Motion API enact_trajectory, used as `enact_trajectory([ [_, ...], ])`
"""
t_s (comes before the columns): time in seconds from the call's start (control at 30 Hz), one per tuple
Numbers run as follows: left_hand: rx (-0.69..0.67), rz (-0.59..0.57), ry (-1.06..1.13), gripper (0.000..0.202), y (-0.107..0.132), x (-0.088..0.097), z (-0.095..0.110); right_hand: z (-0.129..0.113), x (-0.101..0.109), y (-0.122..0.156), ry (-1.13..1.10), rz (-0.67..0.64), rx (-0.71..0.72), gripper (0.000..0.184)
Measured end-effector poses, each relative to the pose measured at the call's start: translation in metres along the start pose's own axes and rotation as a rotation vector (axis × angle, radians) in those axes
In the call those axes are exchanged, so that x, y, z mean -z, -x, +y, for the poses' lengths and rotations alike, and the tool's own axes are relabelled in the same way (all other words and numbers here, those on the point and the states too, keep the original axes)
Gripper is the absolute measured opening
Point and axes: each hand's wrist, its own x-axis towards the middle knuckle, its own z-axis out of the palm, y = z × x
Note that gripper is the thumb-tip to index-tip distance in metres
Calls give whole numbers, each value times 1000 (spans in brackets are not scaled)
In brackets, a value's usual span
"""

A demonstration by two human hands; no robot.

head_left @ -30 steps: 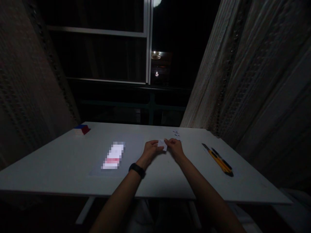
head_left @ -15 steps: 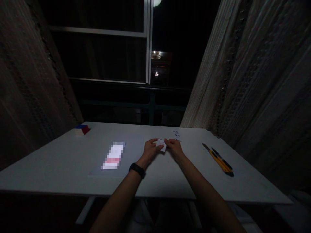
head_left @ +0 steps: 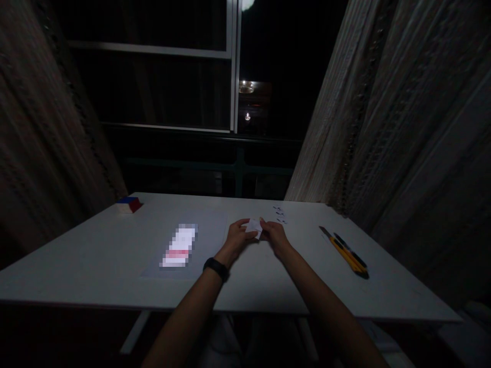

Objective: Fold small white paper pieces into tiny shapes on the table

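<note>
A small white piece of paper (head_left: 255,226) is pinched between both of my hands over the middle of the white table (head_left: 95,255). My left hand (head_left: 238,236), with a dark band on its wrist, has its fingers closed on the paper's left edge. My right hand (head_left: 273,234) grips the right edge the same way. Both hands rest close together just above the tabletop.
A blurred white and red card (head_left: 179,246) lies on a grey mat left of my hands. A yellow utility knife (head_left: 342,252) and a dark pen lie at the right. A red, white and blue block (head_left: 129,204) sits far left. Tiny paper scraps (head_left: 279,213) lie behind my hands. Curtains flank a dark window.
The paper looks a little smaller and more folded between my fingers. My hands have stayed in the same spot.
</note>
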Motion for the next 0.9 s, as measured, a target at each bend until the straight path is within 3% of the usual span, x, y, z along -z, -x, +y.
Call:
enact_trajectory([
  [0.17,10,41,29,51,0,0,2,1,0,-1,136,-40,118,42],
  [0.43,-72,-9,-2,37,1,1,6,0,3,1,154,-86,102,38],
  [0.53,-82,-31,10,40,1,1,6,1,4,0,126,-92,78,36],
  [0.9,-120,92,-21,55,-1,1,4,0,0,6,134,-199,-6,33],
])
